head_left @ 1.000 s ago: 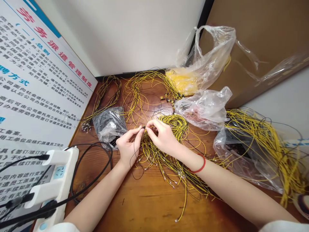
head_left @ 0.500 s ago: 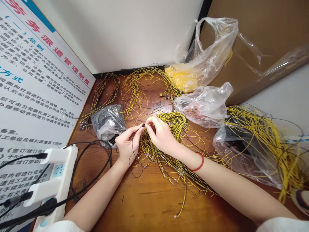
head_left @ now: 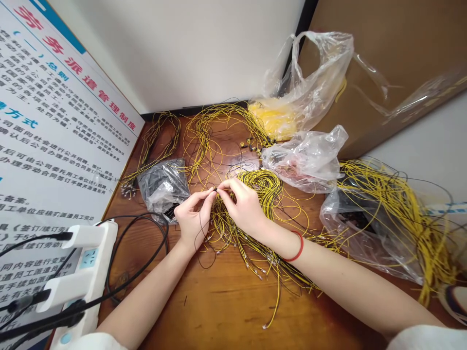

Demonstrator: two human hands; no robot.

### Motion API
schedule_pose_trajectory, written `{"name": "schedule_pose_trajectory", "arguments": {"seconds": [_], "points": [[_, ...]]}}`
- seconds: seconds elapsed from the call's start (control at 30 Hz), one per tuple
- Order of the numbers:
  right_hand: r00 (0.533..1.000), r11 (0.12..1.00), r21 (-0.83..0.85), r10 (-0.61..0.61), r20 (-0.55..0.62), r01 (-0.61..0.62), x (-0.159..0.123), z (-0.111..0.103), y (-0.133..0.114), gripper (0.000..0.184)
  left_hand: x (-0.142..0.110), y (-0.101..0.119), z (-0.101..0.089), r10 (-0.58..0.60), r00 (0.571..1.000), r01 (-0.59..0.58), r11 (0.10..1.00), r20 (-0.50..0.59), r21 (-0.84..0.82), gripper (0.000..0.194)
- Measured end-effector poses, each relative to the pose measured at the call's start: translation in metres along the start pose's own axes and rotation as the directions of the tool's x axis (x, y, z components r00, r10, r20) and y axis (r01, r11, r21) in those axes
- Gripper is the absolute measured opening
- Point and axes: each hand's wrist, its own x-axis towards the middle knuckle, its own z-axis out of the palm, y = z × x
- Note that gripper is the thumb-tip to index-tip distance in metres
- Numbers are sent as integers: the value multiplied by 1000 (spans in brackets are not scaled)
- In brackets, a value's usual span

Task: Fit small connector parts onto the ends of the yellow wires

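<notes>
- Shifting slightly, the whole scene has slid up and left in the head view since the earlier frame, and the right hand (head_left: 245, 210) has closed in a little on the left hand (head_left: 193, 218).
- Both hands are pinching, fingertips meeting over a small black connector (head_left: 215, 189) on a thin wire, held just above the middle of the table (head_left: 204, 311). It is too small to make out its detail.
- Below the hands lies a tangle of yellow and black wires (head_left: 233, 233), with a looser coil (head_left: 262, 187) just beyond the right hand. Stray ends trail toward the near edge of the table.
- Along the far edge sit more loose yellow wires (head_left: 204, 131) and a clear plastic bag (head_left: 302, 163). A bag of black items (head_left: 164, 184) lies near the left edge, and a white power strip (head_left: 87, 272) sits at the near left corner (its black cables curl onto the table).
- A sharp tug could snag neighbouring wires and tighten the tangle, or strain the joint at the connector. Such a tiny piece could also slip from the fingertips and vanish among the strands.
</notes>
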Motion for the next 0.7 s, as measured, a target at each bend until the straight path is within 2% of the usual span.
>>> {"name": "schedule_pose_trajectory", "arguments": {"seconds": [0.23,0.33,0.4,0.5,0.6,0.7], "points": [[999,997,64,42,-15,-41,0,-1,-1,7,2,0,1,19,998,-20,1000,-53,-22,9],[1000,998,53,20,-7,-20,2,-2,1,7,1,-1,1,20,998,-22,999,-57,-33,9],[999,999,1,-40,19,40,4,-3,3,10,1,-1,1,26,998,-27,999,-52,-18,10],[984,973,-164,-146,101,161,8,-6,7,18,1,-2,0,42,998,-42,999,-39,4,11],[967,919,-313,-201,154,241,9,-9,9,21,1,-2,0,54,998,-54,999,-33,5,11],[957,880,-379,-241,161,285,10,-9,10,22,1,-2,0,57,998,-57,998,-32,5,11]]}}
